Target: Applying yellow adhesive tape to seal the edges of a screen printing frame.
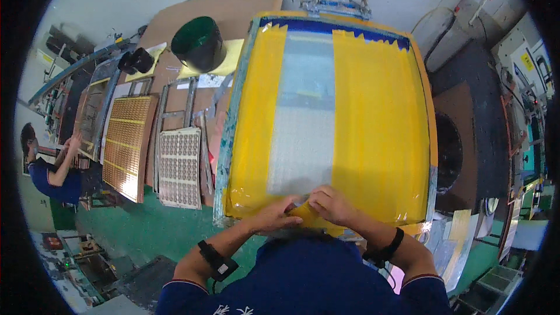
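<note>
A large framed printing screen point(432, 140) lies before me, its mesh point(303, 146) pale down the middle. Broad bands of yellow tape point(379, 128) cover both sides of that strip, with jagged ends at the far edge. Over the near edge, my left hand point(273, 216) is closed round a roll of yellow tape point(304, 213). My right hand point(331, 204) meets it from the other side, fingers pinched at the roll's upper edge. The fingers partly hide the roll, and the left hand is slightly blurred.
To the left stand a dark bucket point(199, 45), a sheet of round patterns point(179, 166) and a copper-coloured panel point(125, 140). Farther left, a co-worker point(55, 169) in dark blue works at another bench. A metal clamp point(335, 6) holds the screen's far side. Dark boards point(472, 128) stand right.
</note>
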Demonstrator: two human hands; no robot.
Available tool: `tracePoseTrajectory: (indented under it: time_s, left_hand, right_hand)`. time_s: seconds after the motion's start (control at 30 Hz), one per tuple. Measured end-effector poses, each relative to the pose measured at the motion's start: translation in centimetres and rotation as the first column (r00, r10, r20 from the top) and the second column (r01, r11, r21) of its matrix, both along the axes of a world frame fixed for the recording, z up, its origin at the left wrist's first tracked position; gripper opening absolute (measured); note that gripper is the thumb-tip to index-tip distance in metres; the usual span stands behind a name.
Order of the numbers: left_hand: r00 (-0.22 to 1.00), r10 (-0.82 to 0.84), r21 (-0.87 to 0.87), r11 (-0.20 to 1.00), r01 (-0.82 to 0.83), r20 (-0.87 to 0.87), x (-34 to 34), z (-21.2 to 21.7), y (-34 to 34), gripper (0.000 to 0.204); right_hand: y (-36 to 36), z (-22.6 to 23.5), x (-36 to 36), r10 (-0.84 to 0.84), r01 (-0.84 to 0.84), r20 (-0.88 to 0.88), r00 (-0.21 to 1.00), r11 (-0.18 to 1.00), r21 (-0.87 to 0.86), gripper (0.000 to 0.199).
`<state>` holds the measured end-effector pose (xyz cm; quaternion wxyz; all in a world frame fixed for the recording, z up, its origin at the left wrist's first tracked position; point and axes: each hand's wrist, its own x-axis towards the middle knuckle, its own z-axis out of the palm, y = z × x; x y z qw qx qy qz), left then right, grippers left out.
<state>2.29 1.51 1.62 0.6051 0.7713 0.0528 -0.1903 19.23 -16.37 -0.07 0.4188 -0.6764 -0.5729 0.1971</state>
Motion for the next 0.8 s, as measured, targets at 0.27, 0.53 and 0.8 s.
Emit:
tracePoseTrajectory:
  time_s: [0.27, 0.53, 0.8]
  left_hand:
    - [0.959, 0.283, -0.078, 0.957, -0.28, 0.027, 2.9, 2.1, -1.1, 0.06]
    - [0.988, 0.153, -0.213, 0.967, -0.143, 0.034, 4.1, 6.4, 0.0, 0.046]
    - [0.995, -0.019, 0.106, 0.994, 0.009, 0.096, 3.5, 6.5, -0.2, 0.025]
  right_hand:
    - [0.2, 3.1, 2.5, -0.003, -0.017, 0.164, 0.986, 0.993, 0.12, 0.011]
    - [-0.4, 7.3, 2.3, -0.049, 0.061, -0.115, 0.992, 0.993, 0.103, 0.012]
    - [-2.0, 10.7, 1.6, -0.072, 0.002, -0.317, 0.946, 0.976, -0.216, 0.007]
